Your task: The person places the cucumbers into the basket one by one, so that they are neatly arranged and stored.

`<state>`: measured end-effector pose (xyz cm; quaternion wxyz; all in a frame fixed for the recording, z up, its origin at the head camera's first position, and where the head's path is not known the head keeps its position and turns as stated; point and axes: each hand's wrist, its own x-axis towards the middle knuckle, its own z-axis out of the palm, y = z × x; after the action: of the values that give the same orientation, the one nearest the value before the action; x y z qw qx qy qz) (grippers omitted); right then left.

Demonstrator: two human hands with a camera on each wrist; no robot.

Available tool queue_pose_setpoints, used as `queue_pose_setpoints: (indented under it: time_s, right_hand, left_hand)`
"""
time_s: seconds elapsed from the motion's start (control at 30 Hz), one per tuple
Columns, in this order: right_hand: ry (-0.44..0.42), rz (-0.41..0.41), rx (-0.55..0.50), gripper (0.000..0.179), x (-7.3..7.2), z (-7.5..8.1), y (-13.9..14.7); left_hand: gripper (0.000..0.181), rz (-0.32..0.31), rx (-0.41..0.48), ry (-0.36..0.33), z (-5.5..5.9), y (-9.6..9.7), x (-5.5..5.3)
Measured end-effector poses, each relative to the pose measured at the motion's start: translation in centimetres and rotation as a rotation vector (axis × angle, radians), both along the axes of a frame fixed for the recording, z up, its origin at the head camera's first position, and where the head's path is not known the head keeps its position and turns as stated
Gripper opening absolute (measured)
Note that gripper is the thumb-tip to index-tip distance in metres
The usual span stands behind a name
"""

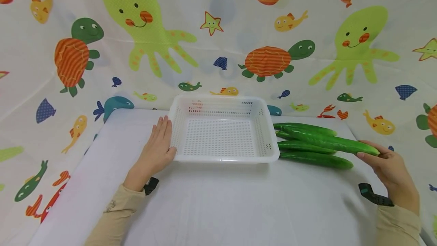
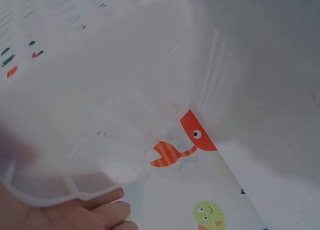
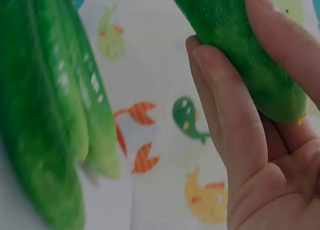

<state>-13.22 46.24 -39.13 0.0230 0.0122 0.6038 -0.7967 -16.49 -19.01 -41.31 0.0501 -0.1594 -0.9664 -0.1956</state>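
Green cucumber [image 1: 331, 142], end in right hand [image 1: 392, 166], body toward white basket [image 1: 220, 137]

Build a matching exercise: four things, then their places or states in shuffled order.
1. White perforated plastic basket
2. Person's bare left hand
3. Person's bare right hand
4. White cloth backdrop printed with sea animals

A. Gripping one end of a long green cucumber
B. Behind the basket
C. Between the two hands
D. At the basket's left side

Pairs: 1-C, 2-D, 3-A, 4-B
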Motion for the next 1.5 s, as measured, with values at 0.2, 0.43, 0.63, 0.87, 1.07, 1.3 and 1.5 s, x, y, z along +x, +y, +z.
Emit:
queue_pose_setpoints:
  time_s: [0.2, 0.43, 0.63, 0.87, 1.07, 1.3, 1.5]
  right_hand:
    - [-0.026, 0.018, -0.002, 0.042, -2.0, 2.6, -2.2]
    - [-0.009, 0.036, 0.028, 0.042, -4.5, 4.9, -5.8]
    - [0.068, 0.064, 0.029, 0.041, -6.9, 6.6, -9.7]
    - [0.054, 0.040, 0.113, 0.036, -9.4, 8.3, -15.4]
    - [0.065, 0.059, 0.192, 0.035, -11.9, 8.8, -20.7]
    - [-0.028, 0.044, 0.332, 0.055, -14.5, 7.1, -26.4]
    - [-0.148, 0.073, 0.179, 0.054, -15.5, 4.3, -30.2]
  left_hand:
    - [0.077, -0.002, 0.003, 0.004, 0.0, 0.0, 0.0]
    - [0.078, 0.003, 0.002, 0.011, -0.1, -0.1, 0.0]
    - [0.080, 0.006, -0.008, 0.001, -0.2, -0.2, 0.1]
    - [0.082, 0.004, 0.006, -0.007, -0.1, -0.3, 0.1]
    - [0.083, 0.011, -0.004, -0.013, -0.1, -0.3, 0.1]
    - [0.082, 0.005, 0.011, -0.007, -0.1, -0.1, 0.0]
    - [0.081, 0.010, 0.003, -0.009, 0.0, -0.1, 0.1]
